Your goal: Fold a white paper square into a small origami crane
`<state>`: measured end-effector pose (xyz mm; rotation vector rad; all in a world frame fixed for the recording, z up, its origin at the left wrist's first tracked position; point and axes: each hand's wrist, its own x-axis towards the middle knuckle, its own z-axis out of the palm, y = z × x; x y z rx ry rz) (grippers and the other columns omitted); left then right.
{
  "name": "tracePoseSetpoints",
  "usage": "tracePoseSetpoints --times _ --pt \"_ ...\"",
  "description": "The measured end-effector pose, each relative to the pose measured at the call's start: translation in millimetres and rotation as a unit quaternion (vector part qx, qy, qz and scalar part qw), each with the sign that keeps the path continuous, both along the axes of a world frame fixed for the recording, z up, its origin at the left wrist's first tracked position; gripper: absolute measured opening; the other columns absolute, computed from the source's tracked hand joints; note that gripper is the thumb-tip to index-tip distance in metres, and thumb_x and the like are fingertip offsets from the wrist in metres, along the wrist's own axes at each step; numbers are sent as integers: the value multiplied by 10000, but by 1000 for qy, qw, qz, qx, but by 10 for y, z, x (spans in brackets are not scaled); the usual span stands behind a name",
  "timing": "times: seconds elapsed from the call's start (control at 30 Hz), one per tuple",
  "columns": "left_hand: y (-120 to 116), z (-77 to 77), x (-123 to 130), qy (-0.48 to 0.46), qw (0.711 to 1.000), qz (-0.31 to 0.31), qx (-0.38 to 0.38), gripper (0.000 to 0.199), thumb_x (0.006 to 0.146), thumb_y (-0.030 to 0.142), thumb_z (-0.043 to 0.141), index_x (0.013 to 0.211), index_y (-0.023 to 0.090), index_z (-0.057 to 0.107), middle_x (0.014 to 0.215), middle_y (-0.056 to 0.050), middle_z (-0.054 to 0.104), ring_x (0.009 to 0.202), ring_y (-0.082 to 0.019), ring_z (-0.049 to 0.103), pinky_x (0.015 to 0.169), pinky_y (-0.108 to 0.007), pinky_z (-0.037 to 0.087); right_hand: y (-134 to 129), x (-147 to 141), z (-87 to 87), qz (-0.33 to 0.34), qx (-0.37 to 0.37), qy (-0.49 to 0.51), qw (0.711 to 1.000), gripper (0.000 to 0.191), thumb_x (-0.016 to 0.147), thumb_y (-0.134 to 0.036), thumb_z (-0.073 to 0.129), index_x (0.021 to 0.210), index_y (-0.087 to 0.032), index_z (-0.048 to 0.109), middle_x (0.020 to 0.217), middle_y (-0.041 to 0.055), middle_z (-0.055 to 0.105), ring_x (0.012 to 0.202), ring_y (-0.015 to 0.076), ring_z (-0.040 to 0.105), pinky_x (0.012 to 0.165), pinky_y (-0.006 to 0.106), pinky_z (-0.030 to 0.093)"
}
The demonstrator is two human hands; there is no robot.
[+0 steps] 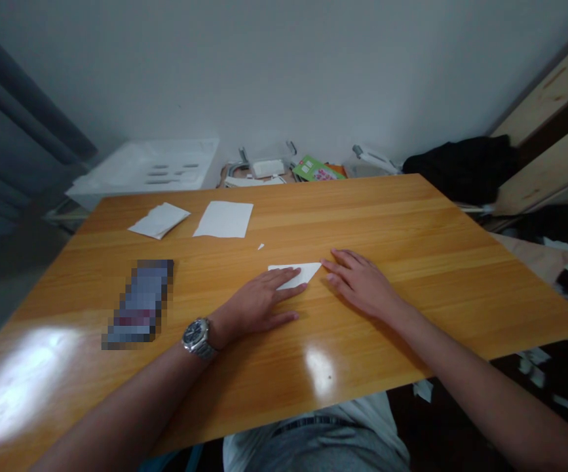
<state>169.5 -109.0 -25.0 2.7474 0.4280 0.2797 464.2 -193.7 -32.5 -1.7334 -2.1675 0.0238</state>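
Note:
A small folded piece of white paper [304,273] lies flat on the wooden table, its pointed end toward the right. My left hand [266,300], with a metal watch on the wrist, rests over the paper's left part, fingers stretched and spread, hiding some of it. Beside the paper's right tip is my right hand [359,282]; its fingers are extended on the table, and the index fingertip is at or very near the tip. Whether it touches the paper I cannot tell. A tiny white scrap [261,246] lies just beyond the paper.
A square white sheet [225,219] and a stack of folded paper [160,220] lie at the table's far left. A blurred-out phone-like object [141,301] is left of my left hand. Behind the table stand a white foam box [166,160] and a green booklet [316,169].

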Motion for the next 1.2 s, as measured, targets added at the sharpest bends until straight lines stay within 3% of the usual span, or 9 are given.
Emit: tracePoseSetpoints --times 0.2,0.3,0.47,0.8,1.2 --pt "4 -1 -1 2 1000 -11 19 604 1015 522 557 1566 303 443 1655 -112 371 1511 -329 390 1234 -563 355 222 -122 108 134 27 32 990 249 1034 -277 559 1165 -204 758 1309 127 691 1239 281 618 1068 484 520" --pt "17 14 -9 5 1000 -23 18 610 1014 516 558 1568 292 440 1622 -110 428 1508 -343 388 1232 -585 349 299 -154 77 163 29 37 986 205 1015 -240 596 1087 -204 785 1231 124 721 1128 267 664 995 466 558" --pt "59 53 -36 4 999 -48 -7 563 1008 505 573 1525 292 501 1636 -94 409 1521 -325 372 1258 -581 307 303 -104 -5 156 26 65 985 197 1002 -239 623 1097 -220 795 1257 127 710 1127 265 669 986 464 557" --pt "3 19 -8 -12 1000 -13 -21 489 1015 452 576 1450 228 547 1523 -133 539 1486 -318 426 1267 -592 286 323 18 -70 161 16 178 971 169 991 -225 632 1048 -228 791 1107 102 731 1022 226 678 918 410 564" --pt "-16 -26 37 -20 999 18 20 415 1049 372 517 1423 208 587 1442 -148 566 1417 -320 499 1243 -562 357 272 -51 -49 185 14 126 975 226 1025 -250 567 1047 -237 791 1112 99 747 1015 230 693 901 404 575"
